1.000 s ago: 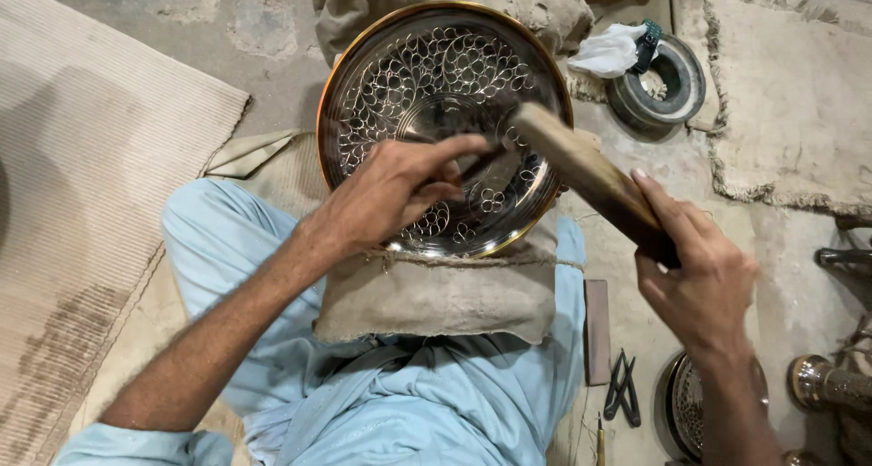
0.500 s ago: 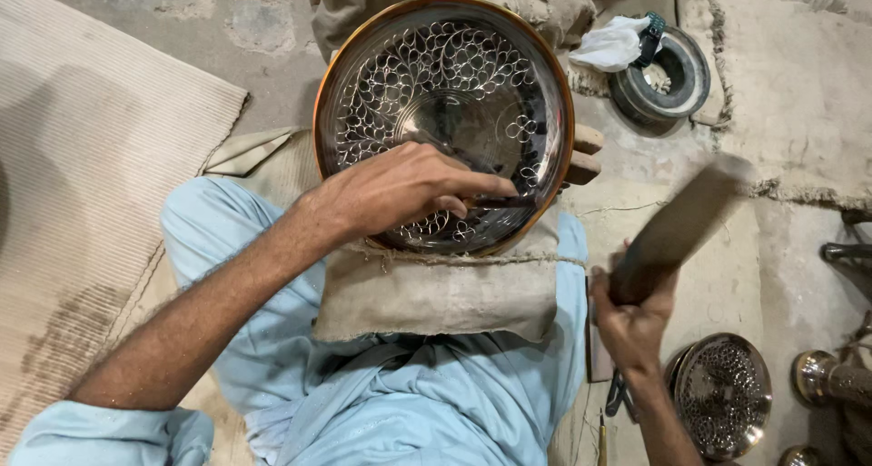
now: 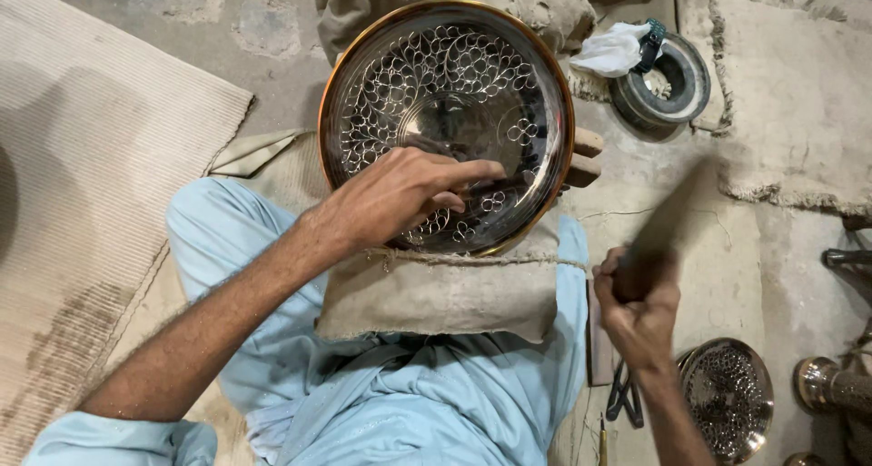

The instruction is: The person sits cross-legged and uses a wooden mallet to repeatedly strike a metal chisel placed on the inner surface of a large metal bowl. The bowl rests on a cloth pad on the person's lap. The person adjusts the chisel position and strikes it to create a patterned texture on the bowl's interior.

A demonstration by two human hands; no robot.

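Observation:
A round engraved metal tray [image 3: 363,103] with a copper-coloured rim rests tilted on a cloth pad [image 3: 436,293] over my lap. My left hand [image 3: 400,193] lies on the tray's lower part and pinches a thin dark chisel [image 3: 486,186] against the patterned surface. My right hand [image 3: 640,302] is off to the right of the tray, gripping a wooden mallet [image 3: 668,221] that is blurred and raised away from the tray.
A stuffed sack [image 3: 545,3] props the tray from behind. A metal ring with a white rag [image 3: 668,80] sits at the upper right. A small engraved plate [image 3: 727,398], pliers [image 3: 622,398] and metal pieces lie at the lower right. A ribbed mat [image 3: 82,184] covers the left.
The mallet struck near the chisel a second ago, then swung back to the right and down. My left hand stayed on the tray with the chisel.

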